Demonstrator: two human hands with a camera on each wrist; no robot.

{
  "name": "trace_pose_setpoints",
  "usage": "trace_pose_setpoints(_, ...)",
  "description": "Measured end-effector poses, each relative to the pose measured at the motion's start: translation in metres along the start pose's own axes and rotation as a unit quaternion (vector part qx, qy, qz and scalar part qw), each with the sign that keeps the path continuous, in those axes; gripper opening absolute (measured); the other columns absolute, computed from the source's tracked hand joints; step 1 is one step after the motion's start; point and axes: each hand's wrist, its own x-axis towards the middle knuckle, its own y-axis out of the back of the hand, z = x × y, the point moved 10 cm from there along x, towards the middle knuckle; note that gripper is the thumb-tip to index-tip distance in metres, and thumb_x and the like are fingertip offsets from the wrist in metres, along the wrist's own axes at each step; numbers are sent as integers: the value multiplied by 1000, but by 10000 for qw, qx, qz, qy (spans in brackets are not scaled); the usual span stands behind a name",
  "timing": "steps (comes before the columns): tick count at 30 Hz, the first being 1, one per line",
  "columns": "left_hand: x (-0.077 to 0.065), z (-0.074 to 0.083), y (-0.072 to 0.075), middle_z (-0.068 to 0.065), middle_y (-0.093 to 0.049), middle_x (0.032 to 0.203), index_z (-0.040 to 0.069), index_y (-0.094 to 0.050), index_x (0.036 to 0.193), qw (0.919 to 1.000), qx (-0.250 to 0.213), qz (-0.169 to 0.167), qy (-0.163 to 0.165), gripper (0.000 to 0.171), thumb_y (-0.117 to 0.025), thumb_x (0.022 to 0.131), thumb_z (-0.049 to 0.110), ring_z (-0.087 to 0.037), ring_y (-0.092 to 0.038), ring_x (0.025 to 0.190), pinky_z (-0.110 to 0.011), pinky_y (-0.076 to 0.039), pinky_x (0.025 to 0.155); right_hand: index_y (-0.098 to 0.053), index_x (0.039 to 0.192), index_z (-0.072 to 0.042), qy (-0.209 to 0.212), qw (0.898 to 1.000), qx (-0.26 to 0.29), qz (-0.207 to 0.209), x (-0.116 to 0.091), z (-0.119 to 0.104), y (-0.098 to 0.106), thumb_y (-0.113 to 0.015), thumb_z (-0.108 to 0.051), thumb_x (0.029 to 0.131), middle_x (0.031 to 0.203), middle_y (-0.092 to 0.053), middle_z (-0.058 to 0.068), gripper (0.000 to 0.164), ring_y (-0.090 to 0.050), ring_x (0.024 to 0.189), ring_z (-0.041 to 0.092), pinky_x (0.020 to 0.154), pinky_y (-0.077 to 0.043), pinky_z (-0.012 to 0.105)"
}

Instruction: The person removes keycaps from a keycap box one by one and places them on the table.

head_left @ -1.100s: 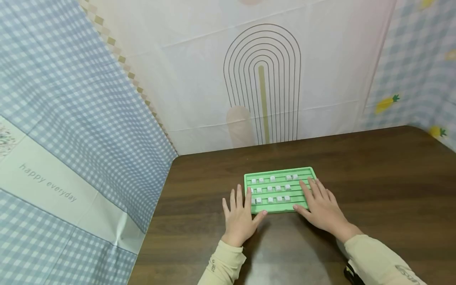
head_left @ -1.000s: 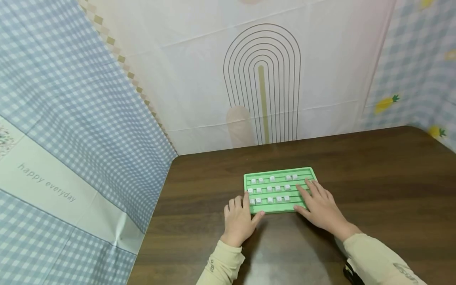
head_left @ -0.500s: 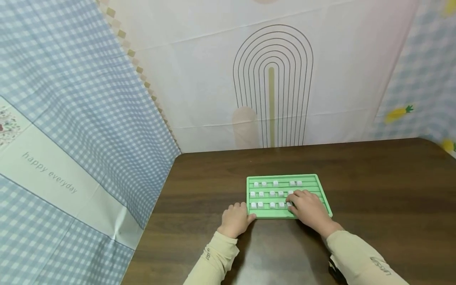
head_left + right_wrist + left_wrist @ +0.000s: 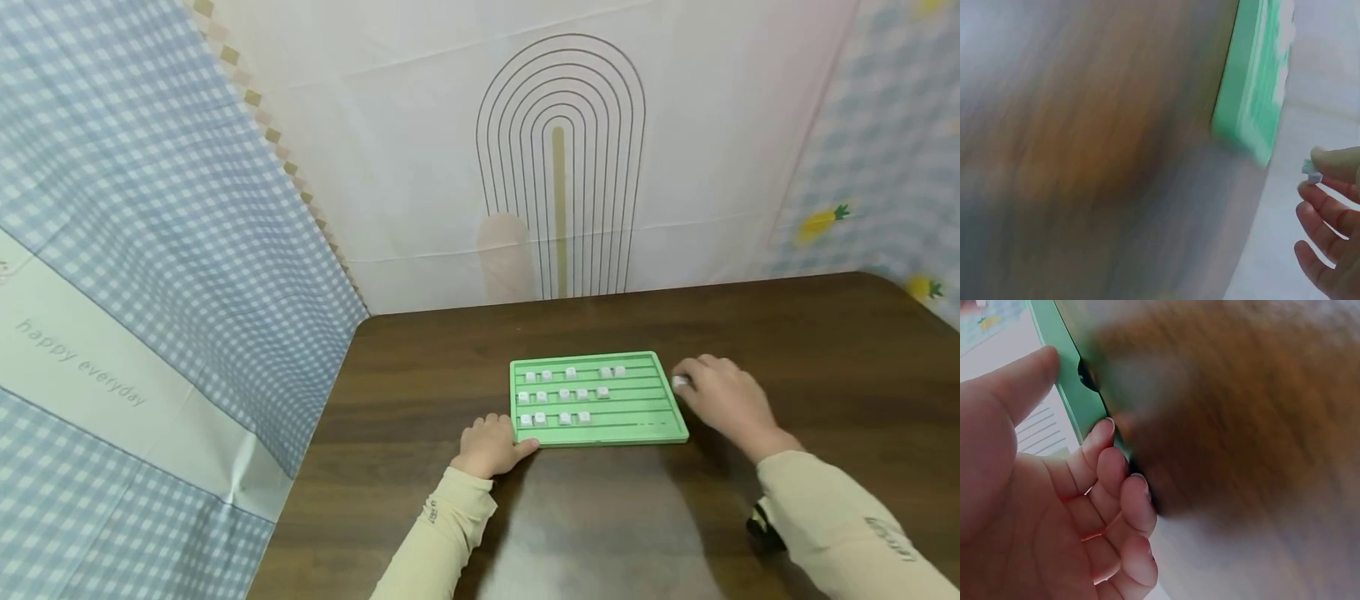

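A flat green tray (image 4: pixel 622 408) with grooved rows lies on the table, and several small white blocks (image 4: pixel 564 394) stand along its rows, mostly towards the left. My left hand (image 4: pixel 487 446) grips the tray's near left corner. In the left wrist view, the thumb lies on the green edge (image 4: pixel 1075 394) and the curled fingers (image 4: pixel 1138 500) sit against its side. Just right of the tray, my right hand (image 4: pixel 723 400) pinches one small white block (image 4: pixel 1313 172) between thumb and fingertips; its other fingers are loosely bent.
The brown wooden table (image 4: pixel 600 533) reaches back to a white cloth (image 4: pixel 420 183) with printed arches. Blue checked cloth (image 4: pixel 150 208) hangs along the left side. A dark band (image 4: pixel 765 525) shows under the right sleeve.
My left fingers, straight before, now curl at the tray's corner. My right hand has taken a white block from the right end of the nearest row and carried it right, past the tray's edge.
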Motion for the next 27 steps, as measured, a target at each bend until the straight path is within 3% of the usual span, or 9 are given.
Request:
trace_pose_setpoints(4, 2, -5, -2, -16, -61, 102, -1, -57, 111, 9999, -119, -47, -33, 62, -50, 86, 56, -33, -56, 95, -46, -49, 77, -63, 101, -1, -386, 9979, 95, -517, -14, 31, -12, -57, -16, 88, 99, -63, 24, 21, -56, 85, 40, 60, -46, 50)
trace_pose_setpoints(8, 4, -10, -3, -18, -61, 102, -2, -57, 111, 9994, -308, -126, -108, 63, -53, 85, 54, -33, -57, 94, -45, -50, 76, -64, 101, -4, -564, 9938, 224, -928, -24, 41, -33, -58, -19, 88, 100, -63, 24, 21, -55, 86, 41, 60, -47, 50)
trace_pose_setpoints(13, 7, -12, -5, -19, -62, 104, -3, -59, 108, 9973, -550, -348, -337, 59, -54, 85, 52, -34, -57, 95, -45, -49, 78, -65, 100, -4, -631, 9927, 184, -1012, -27, 42, -41, -60, -18, 86, 99, -61, 24, 20, -56, 85, 40, 60, -47, 51)
trace_pose_setpoints(18, 8, -12, -8, -19, -62, 103, 0, -61, 102, 9924, -963, -590, -479, 54, -55, 85, 51, -34, -56, 95, -44, -47, 78, -53, 118, 3, -629, 9938, 151, -902, -26, 39, -35, -61, -20, 85, 114, -53, 33, 41, -50, 99, 48, 68, -46, 59)
trace_pose_setpoints(21, 8, -9, -7, -20, -62, 103, -1, -60, 101, 9919, -981, -627, -516, 53, -55, 86, 50, -35, -56, 95, -45, -47, 78, -49, 122, 5, -412, 9977, 146, -518, -20, 22, -27, -61, -20, 85, 120, -50, 34, 47, -44, 106, 50, 74, -44, 63)
trace_pose_setpoints(23, 8, -7, -7, -20, -61, 103, -1, -60, 101, 9926, -912, -607, -517, 53, -54, 86, 50, -36, -55, 95, -46, -47, 78, -55, 116, 3, -53, 9997, 104, -192, -12, -2, -25, -63, -18, 83, 114, -56, 29, 40, -47, 104, 46, 76, -45, 60)
trace_pose_setpoints(27, 9, -3, -7, -18, -61, 98, 0, -61, 97, 9937, -828, -548, -511, 51, -54, 86, 50, -34, -56, 90, -45, -48, 75, -65, 99, -5, 629, 9979, 26, 125, 1, -58, -33, -66, -18, 80, 97, -67, 15, 23, -58, 90, 33, 66, -52, 48)
